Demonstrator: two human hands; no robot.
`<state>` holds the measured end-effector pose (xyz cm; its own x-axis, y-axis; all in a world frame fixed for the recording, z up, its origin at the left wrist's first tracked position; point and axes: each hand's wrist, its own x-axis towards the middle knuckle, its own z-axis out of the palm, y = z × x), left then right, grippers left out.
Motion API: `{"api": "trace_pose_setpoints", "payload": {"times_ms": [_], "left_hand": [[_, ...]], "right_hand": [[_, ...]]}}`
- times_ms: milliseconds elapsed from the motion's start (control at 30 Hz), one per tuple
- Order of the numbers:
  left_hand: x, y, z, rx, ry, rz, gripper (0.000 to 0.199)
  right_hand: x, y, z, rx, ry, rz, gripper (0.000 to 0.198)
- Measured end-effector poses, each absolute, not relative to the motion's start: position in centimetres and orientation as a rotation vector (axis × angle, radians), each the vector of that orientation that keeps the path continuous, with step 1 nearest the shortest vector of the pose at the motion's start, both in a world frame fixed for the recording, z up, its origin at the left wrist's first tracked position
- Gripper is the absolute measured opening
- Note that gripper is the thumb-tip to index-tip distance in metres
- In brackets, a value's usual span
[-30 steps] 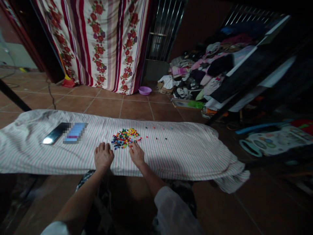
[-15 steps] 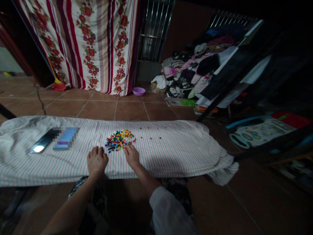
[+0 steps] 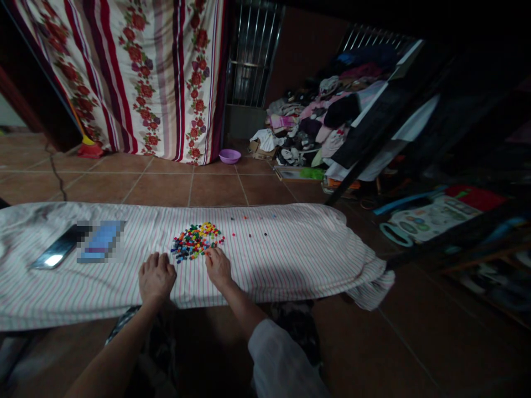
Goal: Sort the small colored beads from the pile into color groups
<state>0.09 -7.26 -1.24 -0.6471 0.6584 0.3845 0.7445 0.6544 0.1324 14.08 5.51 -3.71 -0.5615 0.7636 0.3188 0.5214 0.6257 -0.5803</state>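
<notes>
A heap of small colourful beads or pieces (image 3: 197, 241) lies on a white striped cloth (image 3: 290, 260). They are too small to make out their exact kind. My right hand (image 3: 218, 268) is at the heap's near right edge, thumb and fingertips drawn together among the pieces. What is between the fingertips is too small to tell. Left of the heap, my left hand (image 3: 157, 276) rests palm down on the cloth, its fingers slightly bent and apart, holding nothing. Several single pieces, one of them red (image 3: 233, 235), lie spaced out in two rows to the right.
Two phones lie on the left of the cloth, a dark one (image 3: 58, 247) and one with a blurred bright screen (image 3: 100, 241). Beyond the table are a purple basin (image 3: 229, 156), a floral curtain (image 3: 161, 83), a red dustpan (image 3: 90, 150) and a heap of clothes (image 3: 319, 119).
The whole view has shifted slightly, so everything sits a little further left. My right fingers stay at the heap's edge; the left hand still rests on the cloth.
</notes>
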Motion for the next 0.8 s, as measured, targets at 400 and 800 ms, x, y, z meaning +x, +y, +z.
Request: {"api": "trace_pose_setpoints", "payload": {"times_ms": [400,800], "left_hand": [[-0.1,-7.2,-1.6,-1.138,-2.535,-0.398,0.032],[-0.2,-7.0,-1.7,-1.143,-2.551,-0.365,0.035]], "right_hand": [[16.7,14.0,-1.6,-1.177,-2.002,0.686,0.020],[18.9,26.3,-0.4,-1.562,-2.083,0.481,0.027]]}}
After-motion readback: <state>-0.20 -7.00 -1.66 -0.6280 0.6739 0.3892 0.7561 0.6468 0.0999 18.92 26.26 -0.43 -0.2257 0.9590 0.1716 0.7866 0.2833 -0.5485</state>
